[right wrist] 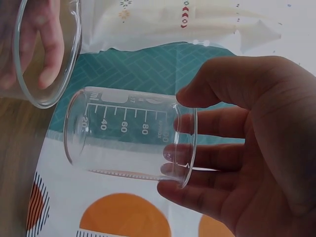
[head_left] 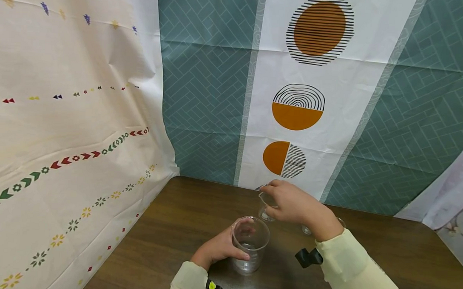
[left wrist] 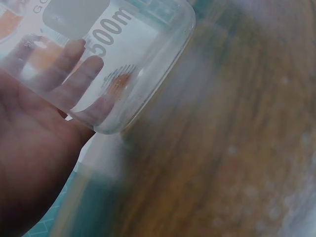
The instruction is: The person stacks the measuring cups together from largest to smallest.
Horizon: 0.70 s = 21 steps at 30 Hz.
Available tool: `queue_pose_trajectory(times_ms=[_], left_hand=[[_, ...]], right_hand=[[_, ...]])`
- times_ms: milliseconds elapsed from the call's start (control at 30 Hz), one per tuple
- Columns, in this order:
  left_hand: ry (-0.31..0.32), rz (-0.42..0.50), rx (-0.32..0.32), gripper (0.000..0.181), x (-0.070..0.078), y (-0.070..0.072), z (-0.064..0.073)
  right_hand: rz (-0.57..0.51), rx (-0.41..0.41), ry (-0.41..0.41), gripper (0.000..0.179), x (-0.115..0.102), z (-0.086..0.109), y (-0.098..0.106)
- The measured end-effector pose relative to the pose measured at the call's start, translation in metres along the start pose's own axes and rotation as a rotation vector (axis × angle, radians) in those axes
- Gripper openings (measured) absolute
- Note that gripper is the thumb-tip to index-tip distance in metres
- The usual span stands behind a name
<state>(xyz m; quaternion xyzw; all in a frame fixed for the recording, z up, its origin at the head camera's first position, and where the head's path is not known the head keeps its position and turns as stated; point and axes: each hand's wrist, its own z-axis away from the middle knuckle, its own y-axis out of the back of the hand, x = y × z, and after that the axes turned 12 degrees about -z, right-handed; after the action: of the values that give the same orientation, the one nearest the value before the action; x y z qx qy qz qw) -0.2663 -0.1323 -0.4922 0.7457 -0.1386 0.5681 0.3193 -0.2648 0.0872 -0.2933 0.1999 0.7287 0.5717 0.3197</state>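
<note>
My left hand (head_left: 221,247) grips a large clear glass beaker (head_left: 248,264) from its left side, the thumb across the near wall and fingers behind. The left wrist view shows a 500 ml mark on this beaker (left wrist: 111,29). Just behind it, my right hand (head_left: 292,205) holds a small glass beaker (head_left: 266,213) by the rim from above. White graduations run along the small beaker (right wrist: 126,128) in the right wrist view, with thumb and fingertips around its mouth. Both beakers look see-through, with no contents showing.
Partly hidden behind the right wrist, another small glass piece (head_left: 306,229) stands on the brown wooden table (head_left: 155,231). A patterned curtain (head_left: 210,97) hangs at the table's far edge, and a cream cloth (head_left: 82,135) borders the left side.
</note>
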Motion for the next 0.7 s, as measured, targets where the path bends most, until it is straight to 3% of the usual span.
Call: queue_pose_trajectory(times_ms=[700], left_hand=[[0.024,-0.011,-0.009,0.089,0.003,0.001,0.002]], right_hand=[[-0.003,-0.013,0.022,0.048,-0.011,-0.003,-0.001]])
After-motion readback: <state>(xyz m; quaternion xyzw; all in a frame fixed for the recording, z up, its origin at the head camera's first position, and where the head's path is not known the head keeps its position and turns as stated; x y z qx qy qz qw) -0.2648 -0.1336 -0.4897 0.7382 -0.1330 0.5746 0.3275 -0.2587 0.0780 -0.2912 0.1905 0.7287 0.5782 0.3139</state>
